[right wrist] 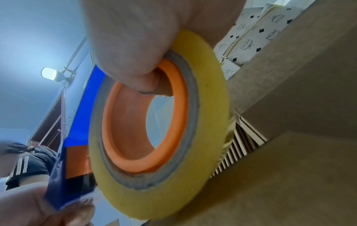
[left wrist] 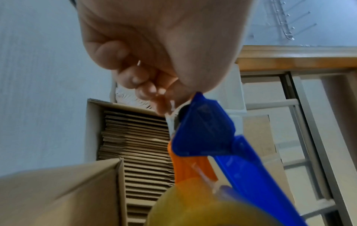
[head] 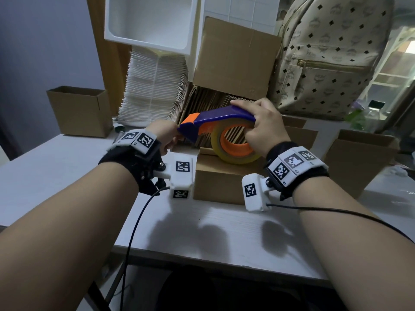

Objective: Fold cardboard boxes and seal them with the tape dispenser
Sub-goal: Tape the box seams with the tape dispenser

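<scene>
A blue and orange tape dispenser [head: 215, 118] with a yellowish tape roll [head: 233, 145] is held just above a small folded cardboard box [head: 221, 178] on the white table [head: 56, 167]. My right hand [head: 262, 124] grips the dispenser over the top, thumb through the roll's orange core [right wrist: 142, 119]. My left hand [head: 166, 136] is at the dispenser's nose [left wrist: 203, 126] with curled fingers [left wrist: 146, 90], pinching the clear tape end there. The roll [right wrist: 160, 175] hangs close over the box top [right wrist: 289, 175].
An open carton of flat cardboard blanks [head: 213, 95] stands behind the box. Open folded boxes stand at left [head: 80, 111] and right [head: 359, 158]. A stack of white sheets [head: 155, 86], a white tray [head: 150, 21] and a patterned backpack [head: 334, 55] line the back.
</scene>
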{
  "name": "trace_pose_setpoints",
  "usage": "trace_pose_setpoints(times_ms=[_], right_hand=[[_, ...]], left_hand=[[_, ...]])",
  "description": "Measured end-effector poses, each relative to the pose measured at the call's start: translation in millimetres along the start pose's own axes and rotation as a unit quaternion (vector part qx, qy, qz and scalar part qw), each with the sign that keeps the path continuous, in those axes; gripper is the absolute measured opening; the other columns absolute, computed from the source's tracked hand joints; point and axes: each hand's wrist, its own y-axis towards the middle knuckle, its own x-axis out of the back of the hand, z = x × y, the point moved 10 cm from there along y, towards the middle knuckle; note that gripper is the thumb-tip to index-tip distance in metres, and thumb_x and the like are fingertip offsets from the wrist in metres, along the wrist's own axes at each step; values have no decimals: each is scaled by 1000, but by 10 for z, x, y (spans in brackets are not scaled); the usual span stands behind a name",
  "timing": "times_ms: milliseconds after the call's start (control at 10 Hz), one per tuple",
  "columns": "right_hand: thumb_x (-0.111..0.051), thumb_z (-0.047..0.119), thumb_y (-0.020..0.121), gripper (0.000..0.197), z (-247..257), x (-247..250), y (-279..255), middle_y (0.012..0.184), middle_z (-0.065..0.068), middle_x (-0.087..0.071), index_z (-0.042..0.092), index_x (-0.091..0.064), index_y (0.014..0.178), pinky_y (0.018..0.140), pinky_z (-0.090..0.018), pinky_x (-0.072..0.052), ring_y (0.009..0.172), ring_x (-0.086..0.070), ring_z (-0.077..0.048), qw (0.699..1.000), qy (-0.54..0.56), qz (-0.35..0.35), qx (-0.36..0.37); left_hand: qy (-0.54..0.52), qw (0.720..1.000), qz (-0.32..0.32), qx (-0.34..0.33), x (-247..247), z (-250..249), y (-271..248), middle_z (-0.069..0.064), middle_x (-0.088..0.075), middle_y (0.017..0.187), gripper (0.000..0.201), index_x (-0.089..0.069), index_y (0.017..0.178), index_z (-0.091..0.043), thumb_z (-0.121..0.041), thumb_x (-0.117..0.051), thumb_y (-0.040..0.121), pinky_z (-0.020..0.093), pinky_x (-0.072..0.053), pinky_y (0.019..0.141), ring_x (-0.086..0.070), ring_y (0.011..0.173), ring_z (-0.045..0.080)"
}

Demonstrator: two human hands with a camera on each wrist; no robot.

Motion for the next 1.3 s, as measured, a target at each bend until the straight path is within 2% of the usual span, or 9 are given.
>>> trace_pose_setpoints(times_ms=[300,400,500,700,900,1000,1100,1200,1300], right_hand=[[-48,-8,78,64,-328,40,-24,113,-3,-49,31,-59,127,71,2,-34,95,-47,-12,994,62,-42,-77],[-49,-8,78,63,-378,23,-31,109,-1,-48,32,-60,126,68,4,-34,92,-48,-12,993,65,-42,-85],[-48,-8,79,63,-300,-31,-5,108,-1,-47,31,-59,126,78,-6,-37,95,-49,-14,996,54,-23,-73],[-47,-7,79,62,-209,-30,62,110,-3,-47,31,-58,127,84,-16,-36,97,-47,-15,998,15,-1,-60],[-49,-4,80,61,-182,183,69,107,-4,-47,34,-58,127,82,-16,-32,92,-43,-13,999,-34,-1,-41],[-51,-2,83,58,-107,269,87,102,-1,-44,34,-58,128,71,-11,-30,90,-39,-11,998,-65,2,-15],[-53,-1,83,57,-86,257,70,101,0,-43,33,-57,128,66,-2,-25,90,-39,-11,997,-75,14,0],[-53,-3,83,58,-81,265,15,101,0,-43,32,-56,130,67,-5,-27,90,-39,-11,997,-78,23,11],[-52,-4,82,59,-108,297,-21,101,-2,-43,30,-56,130,76,-14,-30,91,-40,-12,997,-75,25,10]], left_hand=[[-191,974,113,53,-339,153,-20,3,-56,57,22,-51,76,-5,-7,-43,96,19,-45,44,-51,53,11],[-323,923,172,115,-563,281,-179,20,-60,91,13,-50,91,1,-10,-46,96,38,-59,52,-63,78,35],[-342,914,179,125,-620,330,-206,25,-57,109,18,-46,107,6,-7,-46,95,43,-58,61,-62,84,42],[-284,939,155,116,-565,387,-153,27,-68,89,34,-33,122,-1,-5,-45,90,37,-59,72,-67,92,34],[-224,962,145,61,-543,213,-209,22,-64,81,6,-50,89,-5,-9,-46,90,36,-53,79,-68,74,28],[-198,968,136,77,-582,256,-163,19,-67,66,8,-52,90,0,-4,-45,92,28,-57,53,-69,55,22],[-189,972,115,85,-598,282,-141,13,-66,54,21,-52,83,2,-4,-38,97,24,-55,45,-68,49,18],[-161,982,74,67,-565,195,-189,15,-70,70,28,-50,76,1,-4,-34,99,33,-57,74,-71,84,27],[-151,984,72,53,-567,152,-165,17,-67,94,27,-48,73,-4,-1,-36,97,38,-53,88,-67,93,31]])
